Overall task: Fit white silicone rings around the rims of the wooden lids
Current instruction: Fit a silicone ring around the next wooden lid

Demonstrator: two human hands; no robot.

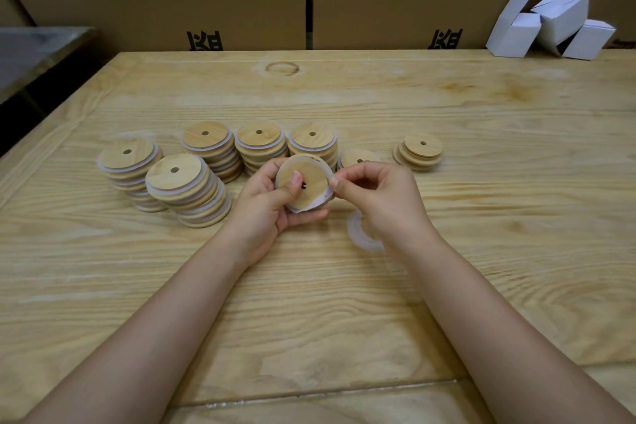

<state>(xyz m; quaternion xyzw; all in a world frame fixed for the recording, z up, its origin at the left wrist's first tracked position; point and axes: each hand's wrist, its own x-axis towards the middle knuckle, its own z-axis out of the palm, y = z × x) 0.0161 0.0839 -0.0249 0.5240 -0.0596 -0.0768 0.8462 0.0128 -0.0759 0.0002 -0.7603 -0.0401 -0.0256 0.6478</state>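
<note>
My left hand (266, 203) grips a round wooden lid (309, 188) tilted toward me, thumb pressed near its centre hole. A white silicone ring (325, 199) runs round the lid's rim. My right hand (380, 198) pinches that ring at the lid's right edge. Loose white rings (358, 234) lie on the table under my right wrist, partly hidden. Several stacks of ringed lids (192, 189) stand to the left and behind my hands. A short stack of bare lids (418, 151) sits at the right, and a single lid (358, 158) lies just behind my right hand.
The work surface is a pale wooden table (344, 303). Brown cardboard cartons (241, 7) wall off its far edge. Folded white paper boxes (550, 21) lean at the back right. A grey metal table (38, 52) stands beyond the left edge.
</note>
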